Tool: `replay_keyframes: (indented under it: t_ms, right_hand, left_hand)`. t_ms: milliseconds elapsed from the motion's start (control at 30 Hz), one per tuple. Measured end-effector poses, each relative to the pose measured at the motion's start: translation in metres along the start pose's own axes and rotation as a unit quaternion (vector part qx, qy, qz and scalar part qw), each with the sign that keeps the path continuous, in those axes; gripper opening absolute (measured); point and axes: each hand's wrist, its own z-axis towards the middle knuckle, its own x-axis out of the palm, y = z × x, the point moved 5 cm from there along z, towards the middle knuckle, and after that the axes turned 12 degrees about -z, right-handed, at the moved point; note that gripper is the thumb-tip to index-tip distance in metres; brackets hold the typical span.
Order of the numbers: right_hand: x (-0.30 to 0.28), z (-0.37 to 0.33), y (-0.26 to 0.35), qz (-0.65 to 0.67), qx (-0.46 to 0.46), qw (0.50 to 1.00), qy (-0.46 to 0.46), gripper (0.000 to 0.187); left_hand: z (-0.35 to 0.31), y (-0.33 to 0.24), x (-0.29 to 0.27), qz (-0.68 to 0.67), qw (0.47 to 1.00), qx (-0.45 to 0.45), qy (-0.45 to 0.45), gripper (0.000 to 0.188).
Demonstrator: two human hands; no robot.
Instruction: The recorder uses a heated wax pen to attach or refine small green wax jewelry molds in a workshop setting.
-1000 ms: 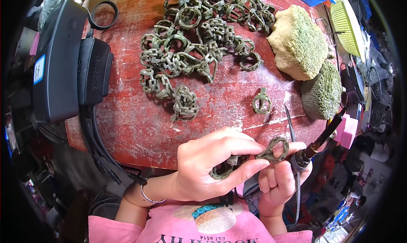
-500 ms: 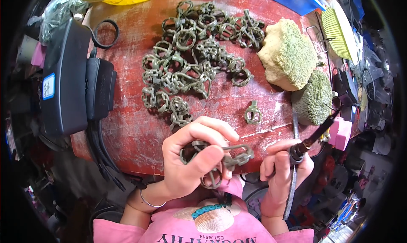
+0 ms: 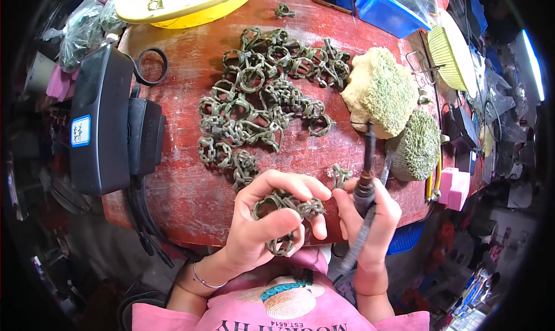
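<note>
My left hand [image 3: 260,221] is curled around a small cluster of olive-green rings and links [image 3: 280,244], parts of which show between thumb and fingers. Close beside it, my right hand [image 3: 373,221] grips a dark pen-shaped tool like a soldering iron [image 3: 364,189], its thin tip pointing away from me and a grey cord trailing down. Just beyond the right fingertips is a single green ring piece [image 3: 341,175]; whether they touch it I cannot tell. A large spread of similar green linked rings [image 3: 248,111] lies on the red table [image 3: 179,186].
Two rough, greenish-topped blocks [image 3: 384,91] stand at the right. A black device [image 3: 95,123] with cables occupies the left edge. At the back are a yellow basin [image 3: 202,16] and a blue bin [image 3: 387,10]; a green basket [image 3: 442,56] and pink blocks [image 3: 454,189] are further right.
My right hand has moved left toward my left hand, and the tool now points straighter away from me. The view has shifted, so the tabletop things appear lower.
</note>
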Motion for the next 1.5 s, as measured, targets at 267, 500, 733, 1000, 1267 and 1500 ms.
replay_keyframes:
  t_ms: [267,500,733,1000,1267,1500]
  right_hand:
    - [-0.014,-0.021,0.007,0.289,0.053,0.954,0.062,0.016]
    - [-0.009,-0.03,0.002,0.337,0.071,0.938,0.042,0.017]
    - [-0.005,-0.031,-0.002,0.294,-0.031,0.954,0.049,0.02]
    - [-0.02,-0.037,-0.015,0.125,-0.08,0.989,-0.01,0.041]
    - [-0.022,-0.052,-0.026,-0.111,-0.127,0.986,0.015,0.034]
    - [-0.019,-0.05,-0.027,-0.14,-0.14,0.98,0.025,0.036]
  left_hand:
    - [-0.002,-0.004,0.012,0.274,0.959,0.057,-0.033,0.022]
    - [0.002,-0.008,0.022,0.473,0.873,0.114,0.042,0.022]
    - [0.0,-0.006,0.023,0.503,0.854,0.131,0.027,0.019]
    - [-0.004,-0.011,0.019,0.565,0.804,0.184,-0.025,0.016]
    - [-0.004,-0.01,0.018,0.585,0.783,0.208,-0.035,0.018]
    - [-0.005,-0.01,0.015,0.567,0.793,0.207,-0.087,0.021]
